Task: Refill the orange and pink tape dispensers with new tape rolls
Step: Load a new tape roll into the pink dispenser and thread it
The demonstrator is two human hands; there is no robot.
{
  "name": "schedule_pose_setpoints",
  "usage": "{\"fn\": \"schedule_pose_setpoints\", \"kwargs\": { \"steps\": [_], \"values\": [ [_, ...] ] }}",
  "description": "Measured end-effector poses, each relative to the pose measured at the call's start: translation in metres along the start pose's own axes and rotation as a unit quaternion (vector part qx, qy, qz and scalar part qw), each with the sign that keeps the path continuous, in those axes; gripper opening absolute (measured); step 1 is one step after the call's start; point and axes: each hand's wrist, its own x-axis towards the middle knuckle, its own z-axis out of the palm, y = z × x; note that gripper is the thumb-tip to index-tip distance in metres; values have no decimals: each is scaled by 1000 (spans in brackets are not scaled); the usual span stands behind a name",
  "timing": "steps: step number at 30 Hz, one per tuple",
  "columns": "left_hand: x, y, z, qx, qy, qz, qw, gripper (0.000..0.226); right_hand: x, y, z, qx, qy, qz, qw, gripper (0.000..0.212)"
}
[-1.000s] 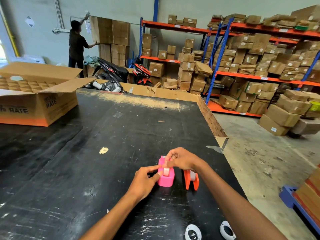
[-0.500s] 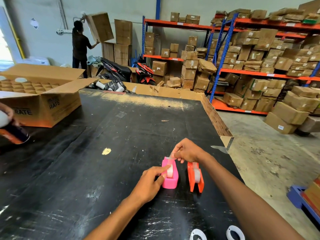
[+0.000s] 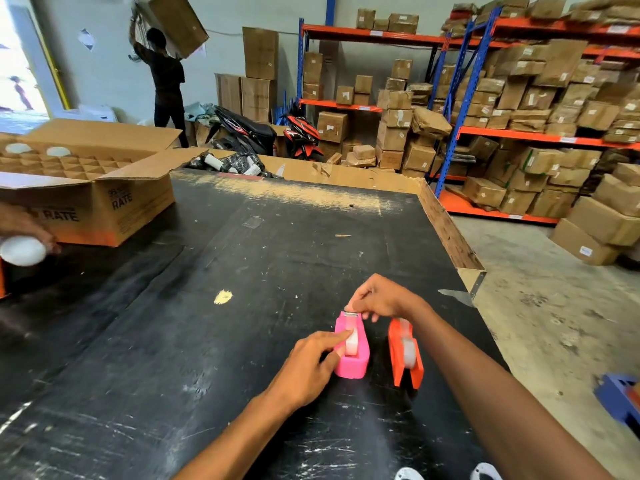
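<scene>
Resting on the black counter [image 3: 207,341], my left hand [image 3: 311,367] steadies the pink dispenser [image 3: 353,344], forefinger stretched onto its clear roll [image 3: 352,342], other fingers loosely curled; my right hand [image 3: 381,299] pinches the tape end at the pink cutter; just beside, right, stands the orange dispenser [image 3: 403,355], roll seated.
</scene>
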Motion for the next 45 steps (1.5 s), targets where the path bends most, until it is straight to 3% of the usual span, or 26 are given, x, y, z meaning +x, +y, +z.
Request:
{"fn": "schedule_pose_setpoints", "kwargs": {
  "steps": [6, 11, 16, 22, 25, 32, 35, 38, 41, 43, 45],
  "values": [
    [1, -1, -1, 6, -5, -4, 1000, 38, 9, -6, -4, 34, -56, 83, 994, 22],
    [4, 1, -4, 11, -17, -2, 1000, 38, 15, -7, -4, 43, -76, 120, 989, 12],
    [4, 3, -5, 16, -27, -13, 999, 39, 14, -8, -1, 51, -75, 138, 986, 9],
    [6, 8, -11, 33, -43, -13, 998, 41, 9, -6, 2, 52, -39, 141, 988, 21],
    [5, 11, -12, 31, -43, -10, 999, 41, 5, -5, 4, 75, -3, 134, 988, 14],
    [3, 11, -12, -27, -55, -34, 998, 51, -24, -6, -3, 25, 76, 55, 995, 21],
    [-2, 17, -13, -43, -16, -44, 998, 54, -51, -7, -10, -10, 91, 22, 996, 17],
    [-10, 27, -14, 33, 59, 11, 998, 51, -84, -4, -16, -78, 118, -18, 990, 21],
    [-20, 49, -12, 42, 103, 67, 992, 38, -124, 4, -20, -104, 126, -30, 986, 23],
    [-29, 62, -7, 39, 86, 104, 990, 31, -152, 10, -22, -125, 114, -28, 985, 23],
    [-38, 70, 0, 41, 19, 121, 992, 27, -180, 12, -20, -152, 82, -16, 985, 20]
  ]
}}
